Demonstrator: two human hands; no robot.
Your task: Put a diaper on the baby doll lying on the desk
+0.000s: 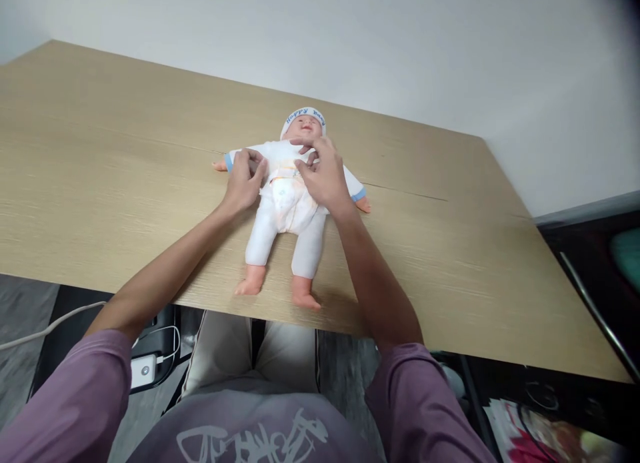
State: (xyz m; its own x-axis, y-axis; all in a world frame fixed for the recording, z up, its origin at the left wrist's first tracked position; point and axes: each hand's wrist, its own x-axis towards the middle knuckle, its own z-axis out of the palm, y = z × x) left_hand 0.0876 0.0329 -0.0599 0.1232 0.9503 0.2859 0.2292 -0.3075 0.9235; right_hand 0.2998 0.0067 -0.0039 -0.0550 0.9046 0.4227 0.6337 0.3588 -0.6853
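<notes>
A baby doll (pixel 311 253) in white clothes and a white cap with blue lettering lies on its back on the table, its feet toward me. Around its hips, over the clothes, is a white diaper (pixel 289 199) with an orange-edged waistband. My left hand (pixel 246 176) is at the doll's side by the diaper's waist, fingers curled and thumb near the index fingertip; whatever they pinch is hidden. Over the doll's chest and the other side of the waist is my right hand (pixel 324 175), its thumb and fingers apart, with nothing visible between them.
The wooden table (pixel 125 203) reaches back to a pale wall (pixel 350 43). A thin seam crosses its top. Below the front edge, a white device (pixel 143 371) with a cable lies at left, and printed papers (pixel 540 433) lie at lower right.
</notes>
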